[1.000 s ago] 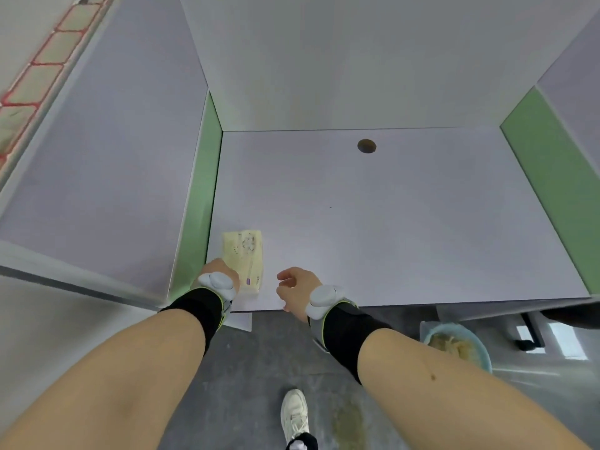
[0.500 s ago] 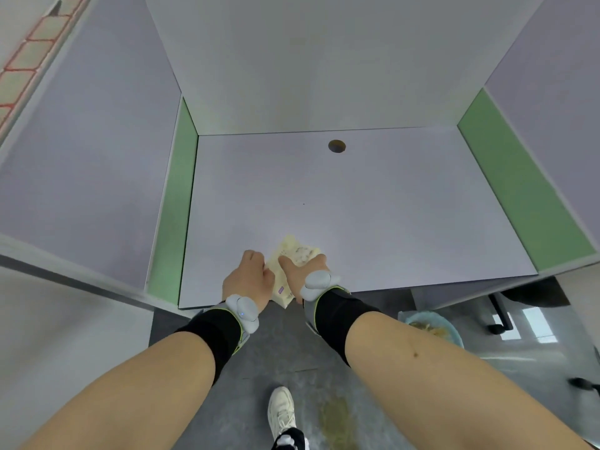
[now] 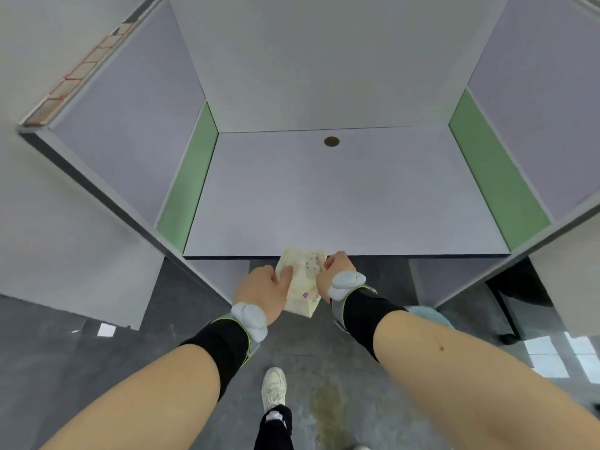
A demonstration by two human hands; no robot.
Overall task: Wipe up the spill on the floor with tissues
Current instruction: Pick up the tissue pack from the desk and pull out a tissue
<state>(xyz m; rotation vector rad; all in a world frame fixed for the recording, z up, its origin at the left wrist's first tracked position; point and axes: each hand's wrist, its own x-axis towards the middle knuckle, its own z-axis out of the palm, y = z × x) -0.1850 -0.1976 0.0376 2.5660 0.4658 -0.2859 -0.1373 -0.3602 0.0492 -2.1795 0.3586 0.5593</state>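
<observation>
Head view: my left hand (image 3: 264, 295) and right hand (image 3: 336, 271) both pinch the tissue pack (image 3: 303, 282), held just off the desk's (image 3: 341, 196) front edge. Below, the yellowish spill (image 3: 328, 414) lies on the grey floor (image 3: 97, 368) beside my white shoe (image 3: 274, 386). A light-blue bowl (image 3: 431, 315) peeks out behind my right forearm.

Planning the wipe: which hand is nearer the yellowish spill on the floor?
Right. The right hand is up at the pale tissue pack, roughly above the yellowish spill; the left hand holds the pack's other side, further left.
</observation>
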